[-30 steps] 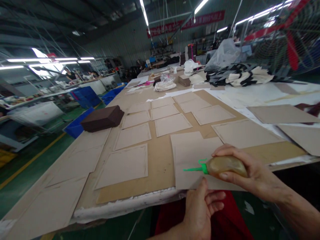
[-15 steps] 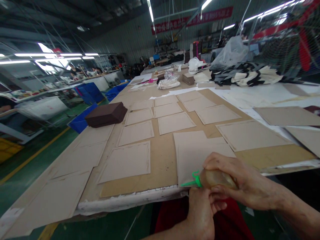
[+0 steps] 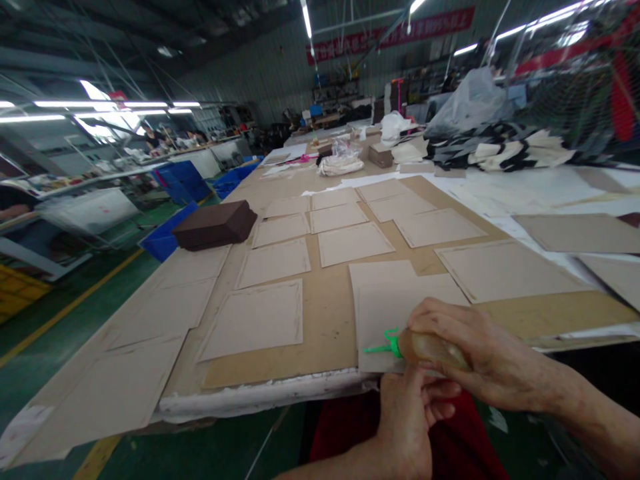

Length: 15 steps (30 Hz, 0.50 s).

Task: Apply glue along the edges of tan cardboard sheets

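My right hand (image 3: 465, 340) is wrapped round a squeeze bottle (image 3: 433, 350) of amber-brown liquid, held nearly level. Its thin green nozzle (image 3: 380, 349) points left, over the near part of a beige panel (image 3: 385, 307) at the table's front edge. Another panel lies partly under this one. My left hand (image 3: 407, 407) is just below the bottle at the table edge, its fingers loosely bent and apart, with nothing visible in them. The bottle and right hand hide part of the panel's near right corner.
Several beige panels (image 3: 273, 260) with darker marks along their edges lie in rows on the tan board. A dark brown stack (image 3: 215, 225) stands at the left table edge beside a blue bin (image 3: 167, 233). Fabric scraps (image 3: 500, 150) and a clear plastic bag (image 3: 465, 103) are at the back right.
The bottle's nozzle has moved up, away from the table's front edge and further over the panel. My left hand stays below it. The view has shifted slightly.
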{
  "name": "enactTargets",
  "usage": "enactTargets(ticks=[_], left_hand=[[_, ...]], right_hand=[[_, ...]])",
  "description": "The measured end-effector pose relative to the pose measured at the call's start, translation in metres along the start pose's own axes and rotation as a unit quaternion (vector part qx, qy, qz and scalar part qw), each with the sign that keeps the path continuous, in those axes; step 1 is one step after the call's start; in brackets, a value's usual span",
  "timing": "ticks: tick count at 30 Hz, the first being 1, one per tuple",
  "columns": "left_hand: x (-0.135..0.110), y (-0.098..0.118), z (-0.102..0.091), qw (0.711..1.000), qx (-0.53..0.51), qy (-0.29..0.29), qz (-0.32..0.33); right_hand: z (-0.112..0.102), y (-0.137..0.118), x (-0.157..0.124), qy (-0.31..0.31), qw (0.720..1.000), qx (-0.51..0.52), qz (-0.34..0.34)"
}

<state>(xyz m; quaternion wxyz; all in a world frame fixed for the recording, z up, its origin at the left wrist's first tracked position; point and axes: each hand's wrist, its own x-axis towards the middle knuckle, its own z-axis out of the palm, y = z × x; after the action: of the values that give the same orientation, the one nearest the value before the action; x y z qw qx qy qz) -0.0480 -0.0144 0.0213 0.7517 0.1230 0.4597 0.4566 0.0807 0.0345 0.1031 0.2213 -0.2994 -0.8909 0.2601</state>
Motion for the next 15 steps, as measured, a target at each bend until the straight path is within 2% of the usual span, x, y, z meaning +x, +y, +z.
enactTargets(ticks=[4,9,15], left_hand=[[0.001,0.000,-0.001,1.000,-0.011,0.012,-0.004],[0.001,0.000,-0.001,1.000,-0.018,0.009,-0.003],[0.001,0.001,0.001,1.000,0.011,0.016,-0.005]], right_hand=[[-0.002,-0.005,0.001,-0.030,0.999,0.012,0.001],[-0.004,-0.005,0.001,-0.038,0.999,0.023,0.015],[0.000,0.014,0.008,0.029,0.999,-0.031,0.023]])
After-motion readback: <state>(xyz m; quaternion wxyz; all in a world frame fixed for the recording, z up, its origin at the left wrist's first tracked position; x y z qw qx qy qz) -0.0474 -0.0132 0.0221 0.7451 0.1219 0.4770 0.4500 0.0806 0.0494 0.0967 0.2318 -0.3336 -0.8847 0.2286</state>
